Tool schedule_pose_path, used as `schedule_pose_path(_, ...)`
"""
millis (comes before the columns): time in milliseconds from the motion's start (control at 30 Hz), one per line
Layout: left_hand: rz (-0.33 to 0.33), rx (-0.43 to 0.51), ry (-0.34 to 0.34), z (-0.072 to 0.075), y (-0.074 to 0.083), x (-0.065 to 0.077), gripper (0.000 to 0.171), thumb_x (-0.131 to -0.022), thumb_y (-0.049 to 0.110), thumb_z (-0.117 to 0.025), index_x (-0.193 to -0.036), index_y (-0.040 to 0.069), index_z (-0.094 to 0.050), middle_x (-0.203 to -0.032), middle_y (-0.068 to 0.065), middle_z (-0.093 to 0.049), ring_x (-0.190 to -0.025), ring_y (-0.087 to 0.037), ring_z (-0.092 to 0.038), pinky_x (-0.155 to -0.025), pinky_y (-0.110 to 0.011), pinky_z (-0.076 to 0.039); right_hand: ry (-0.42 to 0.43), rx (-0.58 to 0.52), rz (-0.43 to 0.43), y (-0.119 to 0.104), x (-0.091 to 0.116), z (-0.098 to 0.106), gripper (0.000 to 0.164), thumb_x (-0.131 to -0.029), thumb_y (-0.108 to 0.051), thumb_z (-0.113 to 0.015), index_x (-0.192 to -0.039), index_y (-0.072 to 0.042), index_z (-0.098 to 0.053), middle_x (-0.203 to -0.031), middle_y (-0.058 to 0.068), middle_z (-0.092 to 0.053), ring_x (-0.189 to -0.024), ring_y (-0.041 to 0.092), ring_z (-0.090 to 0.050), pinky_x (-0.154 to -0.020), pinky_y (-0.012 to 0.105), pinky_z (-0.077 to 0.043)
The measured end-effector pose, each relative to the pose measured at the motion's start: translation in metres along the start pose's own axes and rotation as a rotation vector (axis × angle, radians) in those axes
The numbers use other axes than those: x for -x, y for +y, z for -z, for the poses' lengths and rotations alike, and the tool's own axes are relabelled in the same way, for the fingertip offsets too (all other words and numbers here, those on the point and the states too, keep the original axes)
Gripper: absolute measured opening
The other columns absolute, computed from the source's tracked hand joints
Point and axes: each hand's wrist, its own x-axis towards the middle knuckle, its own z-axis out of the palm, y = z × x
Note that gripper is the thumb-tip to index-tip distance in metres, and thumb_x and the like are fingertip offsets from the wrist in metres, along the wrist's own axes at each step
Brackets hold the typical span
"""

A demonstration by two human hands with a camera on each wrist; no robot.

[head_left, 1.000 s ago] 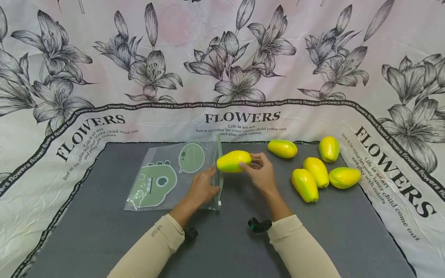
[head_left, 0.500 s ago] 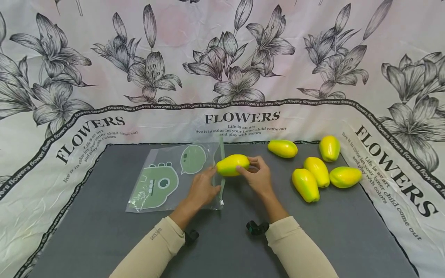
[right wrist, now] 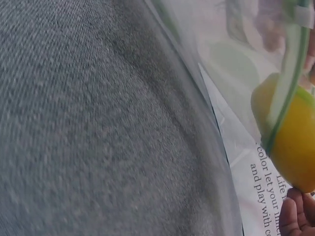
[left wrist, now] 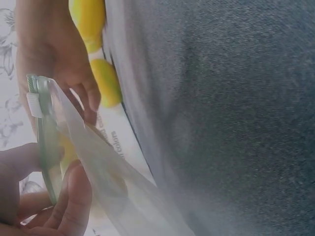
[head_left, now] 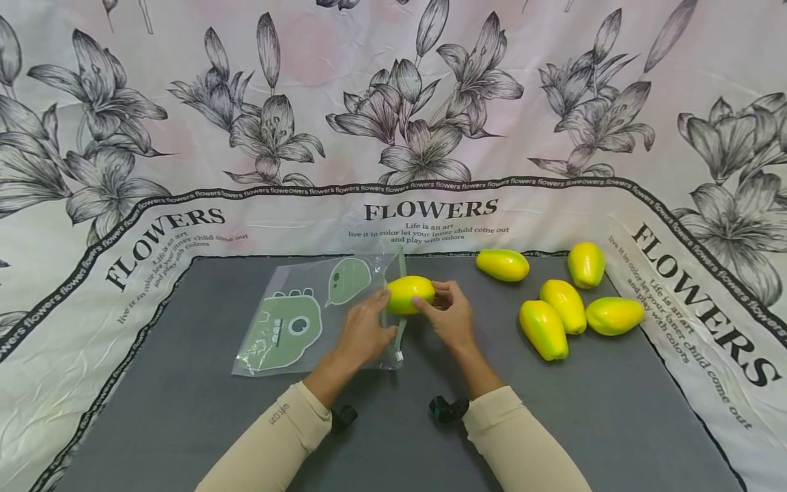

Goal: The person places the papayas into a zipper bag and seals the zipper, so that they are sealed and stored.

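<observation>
A clear zip bag (head_left: pixel 335 324) printed with green cartoon shapes lies on the grey table, its mouth facing right. My left hand (head_left: pixel 364 335) grips the mouth's edge; in the left wrist view, thumb and fingers (left wrist: pixel 76 194) pinch beside the green zip strip (left wrist: pixel 44 147) with its white slider (left wrist: pixel 34 104). A yellow mango (head_left: pixel 407 295) with a greenish tint is held by its right end in my right hand (head_left: pixel 453 318), between thumb and fingers. In the right wrist view the strip crosses the mango (right wrist: pixel 295 142), whose far tip shows through the plastic.
Several more yellow mangoes stand apart at the right: one (head_left: pixel 502 264) near the back edge, another (head_left: pixel 587 264) at the far corner, others (head_left: pixel 544 330) grouped closer. A white flower-printed cloth (head_left: pixel 430 225) rises behind the table (head_left: pixel 184 410).
My right hand has moved the mango a little left and down, its left end going into the bag's mouth. The bag's mouth has shifted slightly right with my left hand.
</observation>
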Motion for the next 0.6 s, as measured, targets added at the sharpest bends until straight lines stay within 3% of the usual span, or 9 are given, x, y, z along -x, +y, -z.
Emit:
schedule_pose_path(200,0.004,0.004,0.004,0.000,0.003,-0.002,0.065,-0.074,0.006,-0.080,-0.134,-0.005,-0.054,-0.136,-0.021,-0.050,-0.119,-0.039,-0.052,-0.098,-0.046,-0.042,0.012,0.036,-0.012,0.004,0.000,-0.006,0.025,-0.083,-0.021,-0.078,-0.098,-0.003,-0.069,-0.099,0.011,-0.068,-0.084,0.028,-0.066,-0.066,0.038,-0.055)
schedule_pose_path(300,0.008,0.002,0.005,0.000,0.003,-0.002,0.065,-0.074,0.006,-0.080,-0.134,-0.004,-0.054,-0.136,-0.021,-0.050,-0.117,-0.039,-0.053,-0.098,-0.046,-0.042,-0.009,0.047,0.006,-0.002,0.002,-0.008,0.022,-0.084,-0.015,-0.076,-0.098,0.001,-0.070,-0.097,0.015,-0.069,-0.085,0.030,-0.066,-0.071,0.042,-0.055)
schedule_pose_path(600,-0.007,0.015,0.015,0.000,0.004,-0.002,0.066,-0.074,0.006,-0.081,-0.133,-0.006,-0.054,-0.136,-0.023,-0.050,-0.117,-0.040,-0.053,-0.097,-0.047,-0.043,-0.017,0.087,0.012,0.010,0.002,-0.014,0.012,-0.085,-0.006,-0.073,-0.095,0.001,-0.072,-0.090,0.010,-0.069,-0.080,0.024,-0.066,-0.070,0.032,-0.054)
